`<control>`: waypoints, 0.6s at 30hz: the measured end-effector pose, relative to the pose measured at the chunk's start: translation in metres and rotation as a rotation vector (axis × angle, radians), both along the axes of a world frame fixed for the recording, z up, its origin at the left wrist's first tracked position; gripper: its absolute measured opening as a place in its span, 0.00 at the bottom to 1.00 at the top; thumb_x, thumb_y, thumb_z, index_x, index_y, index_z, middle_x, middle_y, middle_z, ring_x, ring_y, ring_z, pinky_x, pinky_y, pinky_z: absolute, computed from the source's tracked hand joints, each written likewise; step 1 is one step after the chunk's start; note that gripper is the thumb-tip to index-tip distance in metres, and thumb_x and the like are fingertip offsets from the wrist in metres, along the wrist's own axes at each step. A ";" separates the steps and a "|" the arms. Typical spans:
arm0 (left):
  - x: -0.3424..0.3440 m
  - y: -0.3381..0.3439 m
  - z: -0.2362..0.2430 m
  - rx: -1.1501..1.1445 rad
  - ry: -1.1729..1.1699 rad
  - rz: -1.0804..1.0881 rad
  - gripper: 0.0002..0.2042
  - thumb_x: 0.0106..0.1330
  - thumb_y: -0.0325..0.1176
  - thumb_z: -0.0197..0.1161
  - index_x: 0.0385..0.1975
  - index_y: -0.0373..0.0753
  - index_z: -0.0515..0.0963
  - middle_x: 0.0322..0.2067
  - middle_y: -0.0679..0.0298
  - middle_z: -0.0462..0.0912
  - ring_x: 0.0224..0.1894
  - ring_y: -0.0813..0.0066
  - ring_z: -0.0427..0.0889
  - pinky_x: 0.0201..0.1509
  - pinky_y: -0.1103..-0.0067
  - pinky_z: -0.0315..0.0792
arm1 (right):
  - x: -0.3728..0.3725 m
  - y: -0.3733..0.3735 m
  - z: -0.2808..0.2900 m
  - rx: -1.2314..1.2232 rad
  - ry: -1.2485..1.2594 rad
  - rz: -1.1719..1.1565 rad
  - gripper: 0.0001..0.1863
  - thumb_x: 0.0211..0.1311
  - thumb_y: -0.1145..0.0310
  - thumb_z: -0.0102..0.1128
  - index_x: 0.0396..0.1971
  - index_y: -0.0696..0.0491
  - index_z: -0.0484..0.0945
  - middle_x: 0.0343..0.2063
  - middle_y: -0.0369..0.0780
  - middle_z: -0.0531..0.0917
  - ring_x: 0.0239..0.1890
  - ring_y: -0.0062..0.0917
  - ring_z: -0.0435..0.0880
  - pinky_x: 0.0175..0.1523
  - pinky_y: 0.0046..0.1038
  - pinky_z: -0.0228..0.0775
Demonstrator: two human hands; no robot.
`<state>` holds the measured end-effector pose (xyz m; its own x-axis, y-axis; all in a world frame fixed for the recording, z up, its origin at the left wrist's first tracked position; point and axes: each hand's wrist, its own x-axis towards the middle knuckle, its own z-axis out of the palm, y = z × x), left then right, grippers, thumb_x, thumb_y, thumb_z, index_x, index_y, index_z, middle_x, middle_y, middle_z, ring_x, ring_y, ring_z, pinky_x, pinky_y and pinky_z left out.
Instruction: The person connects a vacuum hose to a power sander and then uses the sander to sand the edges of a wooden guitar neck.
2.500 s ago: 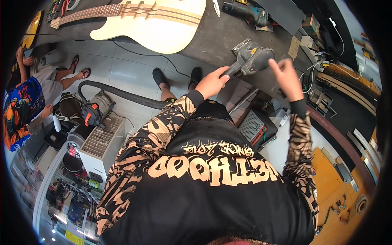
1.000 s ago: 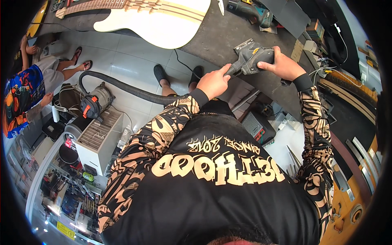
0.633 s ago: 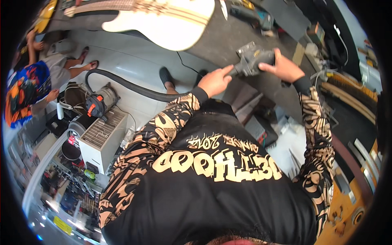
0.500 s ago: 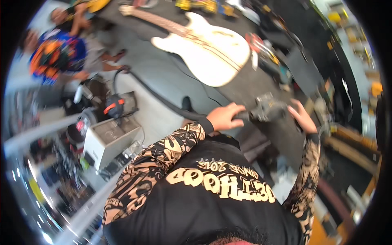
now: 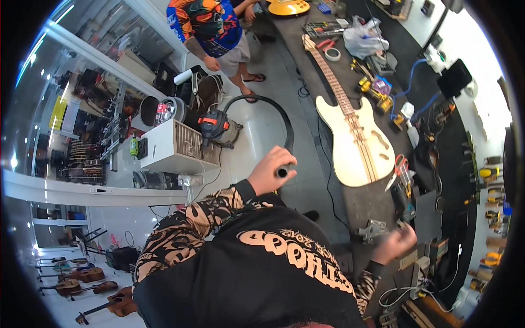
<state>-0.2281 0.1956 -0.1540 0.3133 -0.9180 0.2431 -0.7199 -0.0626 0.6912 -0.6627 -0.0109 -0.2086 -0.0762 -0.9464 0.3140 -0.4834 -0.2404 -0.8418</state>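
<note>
Just ahead of my chest, my L hand (image 5: 267, 174) is wrapped round the end of a black hose (image 5: 287, 128), its round mouth turned up twd me; I hold it right by the mouth, prob. b/c that's where it's easiest to aim. Well apart from it, my R hand (image 5: 394, 244) is blurred, over the worktop (image 5: 360, 206) by a grey power tool (image 5: 373, 232); can't tell if its fingers are closed on the tool or only beside it. Tool seems to rest on the worktop, prob. to spare me its weight.

Beyond, red-handled scissors (image 5: 401, 163) lie next to a pale electric guitar (image 5: 355, 150), face up, neck pointing away, prob. b/c it sits steadiest flat.

Off L, the hose loops back to a grey-&-orange vac (image 5: 220, 129) beside a white cabinet (image 5: 161, 146), prob. parked there to leave slack.

Farthest: a co-worker (image 5: 219, 27) in a bright patterned shirt, & a yellow guitar (image 5: 289, 7) at the worktop's far end.
</note>
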 end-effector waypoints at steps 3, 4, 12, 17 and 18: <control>-0.005 -0.011 0.020 0.076 0.165 -0.052 0.15 0.66 0.31 0.80 0.47 0.39 0.81 0.46 0.60 0.83 0.53 0.53 0.79 0.60 0.62 0.75 | 0.185 0.048 0.048 0.000 0.162 0.930 0.38 0.58 0.78 0.69 0.72 0.60 0.72 0.68 0.52 0.76 0.72 0.50 0.74 0.80 0.49 0.62; -0.006 -0.014 0.023 -0.022 0.199 -0.130 0.15 0.66 0.31 0.79 0.48 0.39 0.81 0.45 0.60 0.82 0.53 0.53 0.79 0.60 0.62 0.75 | 0.235 0.059 0.037 -0.043 0.141 1.130 0.37 0.63 0.76 0.70 0.73 0.58 0.71 0.72 0.54 0.72 0.75 0.51 0.72 0.79 0.49 0.66; 0.211 0.026 -0.076 0.116 0.546 -0.006 0.28 0.69 0.31 0.75 0.69 0.38 0.76 0.60 0.53 0.78 0.67 0.56 0.80 0.73 0.64 0.76 | 0.392 0.080 -0.125 0.490 -0.081 1.007 0.13 0.75 0.75 0.71 0.54 0.56 0.80 0.53 0.41 0.86 0.61 0.33 0.86 0.66 0.36 0.77; 0.454 0.157 -0.370 0.748 0.115 0.704 0.32 0.67 0.37 0.73 0.72 0.41 0.73 0.68 0.47 0.77 0.69 0.42 0.80 0.72 0.53 0.77 | 0.486 0.100 -0.186 0.693 0.183 0.873 0.12 0.74 0.70 0.74 0.51 0.55 0.82 0.48 0.40 0.87 0.56 0.32 0.88 0.62 0.35 0.78; 0.490 0.161 -0.397 0.929 0.110 0.809 0.34 0.67 0.37 0.73 0.74 0.42 0.71 0.69 0.47 0.76 0.70 0.40 0.79 0.72 0.51 0.77 | 0.503 0.103 -0.205 0.736 0.293 0.836 0.12 0.73 0.67 0.75 0.49 0.55 0.82 0.46 0.40 0.88 0.53 0.31 0.89 0.60 0.34 0.79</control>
<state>0.2619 0.3565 -0.5506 0.8485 -0.2614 -0.4601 -0.1870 -0.9615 0.2014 -0.1599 0.0919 -0.4132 0.6457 -0.6284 -0.4339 -0.6052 -0.0747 -0.7926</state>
